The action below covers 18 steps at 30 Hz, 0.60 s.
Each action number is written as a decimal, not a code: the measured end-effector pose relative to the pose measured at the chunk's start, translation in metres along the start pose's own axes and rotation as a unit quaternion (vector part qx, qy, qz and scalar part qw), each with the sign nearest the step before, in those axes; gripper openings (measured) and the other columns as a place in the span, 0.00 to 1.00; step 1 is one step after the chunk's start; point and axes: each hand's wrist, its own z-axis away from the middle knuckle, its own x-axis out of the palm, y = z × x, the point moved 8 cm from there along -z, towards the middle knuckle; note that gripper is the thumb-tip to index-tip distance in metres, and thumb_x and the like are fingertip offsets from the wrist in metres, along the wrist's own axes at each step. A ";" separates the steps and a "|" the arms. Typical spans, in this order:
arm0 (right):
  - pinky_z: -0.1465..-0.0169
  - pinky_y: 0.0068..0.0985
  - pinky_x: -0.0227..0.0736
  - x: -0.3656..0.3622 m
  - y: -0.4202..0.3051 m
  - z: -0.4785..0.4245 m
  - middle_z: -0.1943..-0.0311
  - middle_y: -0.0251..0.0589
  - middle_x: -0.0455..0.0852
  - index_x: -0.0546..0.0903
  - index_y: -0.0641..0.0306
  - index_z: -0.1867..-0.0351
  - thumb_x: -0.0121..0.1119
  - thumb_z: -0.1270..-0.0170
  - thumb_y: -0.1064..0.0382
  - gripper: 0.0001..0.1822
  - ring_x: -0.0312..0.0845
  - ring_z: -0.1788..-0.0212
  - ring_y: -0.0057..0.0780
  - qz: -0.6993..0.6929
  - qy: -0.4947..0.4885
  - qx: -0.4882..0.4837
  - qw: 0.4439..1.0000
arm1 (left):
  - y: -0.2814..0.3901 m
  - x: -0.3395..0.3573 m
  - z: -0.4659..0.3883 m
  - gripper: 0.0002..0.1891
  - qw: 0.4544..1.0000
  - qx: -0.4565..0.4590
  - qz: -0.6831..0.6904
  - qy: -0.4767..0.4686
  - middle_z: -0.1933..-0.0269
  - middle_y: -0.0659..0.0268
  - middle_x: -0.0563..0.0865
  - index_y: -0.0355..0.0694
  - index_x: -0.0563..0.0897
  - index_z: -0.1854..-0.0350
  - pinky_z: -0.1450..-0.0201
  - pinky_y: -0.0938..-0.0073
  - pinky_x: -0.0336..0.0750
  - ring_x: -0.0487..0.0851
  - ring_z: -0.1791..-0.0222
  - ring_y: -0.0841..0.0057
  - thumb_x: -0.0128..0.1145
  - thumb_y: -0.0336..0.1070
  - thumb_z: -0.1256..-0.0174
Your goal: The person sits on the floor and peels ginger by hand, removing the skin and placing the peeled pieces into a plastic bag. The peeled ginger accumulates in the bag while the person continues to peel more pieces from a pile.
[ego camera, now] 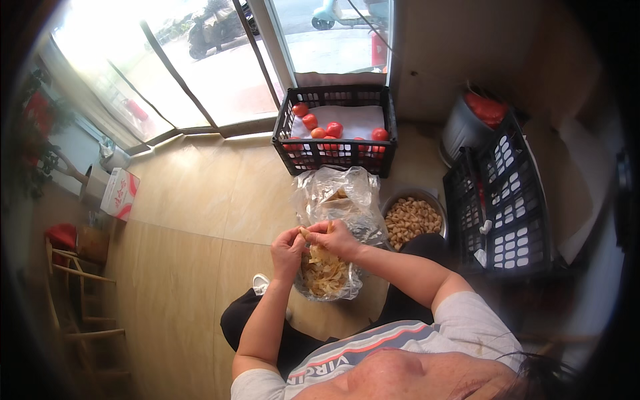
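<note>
My left hand (286,250) pinches one end of a small pale garlic clove (304,232) between thumb and fingers. The fingertips of my right hand (336,241) meet it at the same clove. Directly below both hands is a container lined with clear plastic, heaped with papery tan garlic skins (324,275). Beyond it lies a crumpled clear plastic bag (340,185) with some brownish contents, mostly hidden by the film. To the right of the bag, a round metal bowl (442,207) holds many garlic cloves (412,220).
Tomatoes (334,130) sit in a black plastic crate (332,92) by the glass door. More black crates (510,200) lean at right near a grey bucket (462,120) with something red inside. A white and red carton (120,194) and a wooden chair (82,300) stand left.
</note>
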 end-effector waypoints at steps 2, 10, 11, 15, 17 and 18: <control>0.70 0.14 0.67 -0.004 -0.003 -0.002 0.74 0.29 0.81 0.83 0.66 0.60 0.62 0.39 0.57 0.14 0.71 0.73 0.11 0.029 0.005 -0.017 0.999 | 0.007 0.004 0.001 0.11 1.000 -0.017 0.007 -0.001 0.67 0.65 0.85 0.30 0.82 0.58 0.74 0.86 0.75 0.79 0.76 0.86 0.57 0.32 0.38; 0.68 0.14 0.69 -0.001 0.007 -0.003 0.73 0.29 0.81 0.82 0.65 0.58 0.61 0.38 0.57 0.14 0.73 0.71 0.12 0.019 -0.003 0.006 1.000 | 0.003 -0.004 -0.001 0.09 1.000 0.000 0.021 -0.001 0.68 0.66 0.85 0.31 0.82 0.60 0.74 0.86 0.75 0.79 0.75 0.86 0.57 0.32 0.37; 0.68 0.14 0.69 -0.001 0.009 -0.004 0.72 0.29 0.81 0.82 0.65 0.56 0.61 0.38 0.58 0.14 0.73 0.71 0.12 0.013 -0.006 0.008 1.000 | 0.003 -0.003 -0.001 0.09 1.000 0.007 0.009 0.003 0.68 0.66 0.85 0.31 0.83 0.60 0.75 0.86 0.75 0.79 0.75 0.86 0.57 0.31 0.37; 0.70 0.13 0.69 0.001 0.005 -0.003 0.73 0.31 0.82 0.79 0.65 0.58 0.62 0.39 0.62 0.12 0.74 0.72 0.12 -0.020 0.026 -0.044 0.998 | 0.008 -0.001 0.002 0.09 0.999 0.000 -0.032 0.027 0.70 0.66 0.85 0.32 0.83 0.63 0.76 0.87 0.74 0.79 0.76 0.87 0.56 0.32 0.38; 0.69 0.14 0.69 -0.003 0.003 -0.004 0.73 0.31 0.81 0.78 0.65 0.59 0.62 0.40 0.64 0.10 0.74 0.71 0.13 -0.001 0.025 -0.055 0.998 | 0.007 -0.001 0.000 0.09 0.998 -0.009 -0.058 0.025 0.71 0.67 0.85 0.32 0.84 0.64 0.76 0.87 0.74 0.79 0.76 0.88 0.56 0.33 0.38; 0.68 0.15 0.70 -0.002 -0.004 -0.002 0.74 0.31 0.80 0.77 0.65 0.63 0.61 0.39 0.64 0.08 0.74 0.72 0.14 0.006 0.027 -0.048 0.998 | 0.003 0.000 -0.002 0.08 0.999 -0.016 -0.027 0.022 0.72 0.68 0.85 0.33 0.83 0.65 0.76 0.86 0.73 0.79 0.77 0.88 0.57 0.33 0.38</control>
